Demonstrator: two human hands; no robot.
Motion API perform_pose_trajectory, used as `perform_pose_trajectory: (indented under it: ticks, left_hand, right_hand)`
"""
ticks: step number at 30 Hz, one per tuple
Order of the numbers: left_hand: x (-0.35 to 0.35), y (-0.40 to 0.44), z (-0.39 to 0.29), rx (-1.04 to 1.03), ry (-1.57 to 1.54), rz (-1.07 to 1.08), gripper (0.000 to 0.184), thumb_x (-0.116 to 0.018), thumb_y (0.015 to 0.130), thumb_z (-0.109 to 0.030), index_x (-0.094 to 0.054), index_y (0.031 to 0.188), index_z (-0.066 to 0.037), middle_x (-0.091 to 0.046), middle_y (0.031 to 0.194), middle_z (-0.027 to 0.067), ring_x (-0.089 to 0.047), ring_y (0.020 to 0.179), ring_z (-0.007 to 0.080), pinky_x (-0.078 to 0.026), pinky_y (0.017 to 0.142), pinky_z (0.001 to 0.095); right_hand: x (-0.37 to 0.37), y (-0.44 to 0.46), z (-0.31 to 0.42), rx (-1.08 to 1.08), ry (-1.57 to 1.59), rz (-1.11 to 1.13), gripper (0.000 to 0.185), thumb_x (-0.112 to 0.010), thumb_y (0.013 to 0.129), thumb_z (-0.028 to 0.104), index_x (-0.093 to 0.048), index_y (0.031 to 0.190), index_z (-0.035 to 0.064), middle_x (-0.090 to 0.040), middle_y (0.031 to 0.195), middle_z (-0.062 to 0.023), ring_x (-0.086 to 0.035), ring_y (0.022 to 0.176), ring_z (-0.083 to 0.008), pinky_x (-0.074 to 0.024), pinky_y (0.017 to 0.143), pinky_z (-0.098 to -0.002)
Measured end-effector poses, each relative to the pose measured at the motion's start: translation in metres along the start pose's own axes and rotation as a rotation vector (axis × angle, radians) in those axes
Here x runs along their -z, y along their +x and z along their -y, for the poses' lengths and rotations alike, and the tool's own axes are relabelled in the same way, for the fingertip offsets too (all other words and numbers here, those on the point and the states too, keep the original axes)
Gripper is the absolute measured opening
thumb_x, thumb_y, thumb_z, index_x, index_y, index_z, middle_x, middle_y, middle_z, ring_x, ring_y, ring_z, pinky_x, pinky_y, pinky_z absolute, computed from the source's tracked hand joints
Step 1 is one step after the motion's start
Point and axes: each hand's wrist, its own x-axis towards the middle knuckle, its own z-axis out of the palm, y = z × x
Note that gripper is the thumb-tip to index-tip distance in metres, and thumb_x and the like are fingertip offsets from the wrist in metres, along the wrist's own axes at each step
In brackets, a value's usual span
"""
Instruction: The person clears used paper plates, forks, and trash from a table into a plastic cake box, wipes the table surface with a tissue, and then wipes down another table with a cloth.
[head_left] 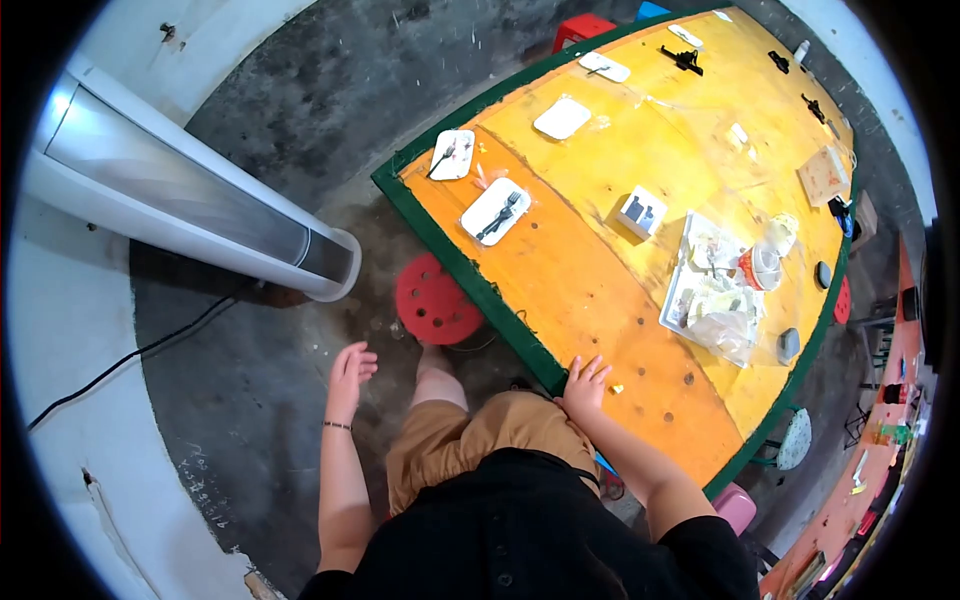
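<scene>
My left hand [350,375] hangs in the air over the dark floor, left of a round red stool [437,300]. Its fingers are loosely stretched out and it holds nothing. My right hand [584,386] lies on the near corner of the orange-yellow table [590,270], fingers spread over the wood by the green edging. A small yellow scrap [616,389] lies just right of those fingertips. Further up the table, a white foam tray [483,216] carries a dark fork [502,213], and another white tray [452,155] also has a fork on it.
A tall white floor-standing air conditioner [200,190] stands at left, its black cable [140,350] running along the wall. On the table are a small white box [641,213], a paper cup [760,268], a plastic bag [722,335] and more trays. A pink stool [734,508] stands at right.
</scene>
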Motion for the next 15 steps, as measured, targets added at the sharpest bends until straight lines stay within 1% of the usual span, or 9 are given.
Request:
perform_pose_trajectory:
  ticks: [5,8,11,14,15]
  left_hand:
    - [0.043,-0.037,0.061,0.215,-0.022,-0.182,0.033,-0.04,0.097,-0.03,-0.053,0.115,-0.005,-0.063,0.096,0.0065,-0.059,0.079,0.0112,-0.047,0.072,0.024]
    - [0.048,-0.038,0.08,0.285,-0.098,-0.184,0.034,-0.04,0.097,-0.031,-0.053,0.115,-0.005,-0.063,0.095,0.0063,-0.059,0.079,0.0113,-0.047,0.071,0.0238]
    - [0.041,-0.001,0.072,0.312,-0.08,-0.07,0.034,-0.041,0.097,-0.031,-0.054,0.113,-0.005,-0.063,0.094,0.0056,-0.059,0.079,0.0111,-0.047,0.071,0.0239]
    - [0.024,0.073,0.053,0.298,-0.067,0.062,0.031,-0.043,0.096,-0.029,-0.057,0.109,-0.005,-0.063,0.092,0.0044,-0.058,0.078,0.0103,-0.047,0.071,0.0232]
    - [0.016,0.104,0.043,0.287,-0.055,0.11,0.03,-0.043,0.096,-0.029,-0.057,0.109,-0.005,-0.063,0.092,0.0042,-0.058,0.078,0.01,-0.046,0.07,0.0228]
  right_hand:
    - [-0.006,0.001,-0.001,0.007,-0.029,-0.023,0.108,-0.065,0.069,0.062,-0.014,0.144,0.0033,-0.013,0.14,-0.0395,-0.021,0.125,-0.0594,-0.0393,0.096,-0.0482]
    - [0.008,-0.001,-0.001,0.046,-0.072,-0.004,0.107,-0.063,0.07,0.062,-0.014,0.144,0.0014,-0.014,0.139,-0.0407,-0.023,0.124,-0.0593,-0.0369,0.098,-0.0487]
    - [0.009,-0.002,-0.001,0.044,-0.038,-0.012,0.105,-0.064,0.071,0.059,-0.015,0.143,0.0003,-0.016,0.138,-0.0413,-0.025,0.123,-0.0592,-0.0358,0.1,-0.048]
    - [-0.014,0.012,-0.008,0.055,-0.123,0.067,0.097,-0.062,0.077,0.053,-0.012,0.145,0.0067,-0.008,0.143,-0.0367,-0.021,0.127,-0.0565,-0.0445,0.091,-0.0452]
    - [0.031,0.007,-0.004,0.047,-0.038,0.111,0.08,-0.06,0.08,0.046,-0.027,0.14,0.0038,-0.028,0.137,-0.0353,-0.04,0.121,-0.0473,-0.0502,0.082,-0.0435]
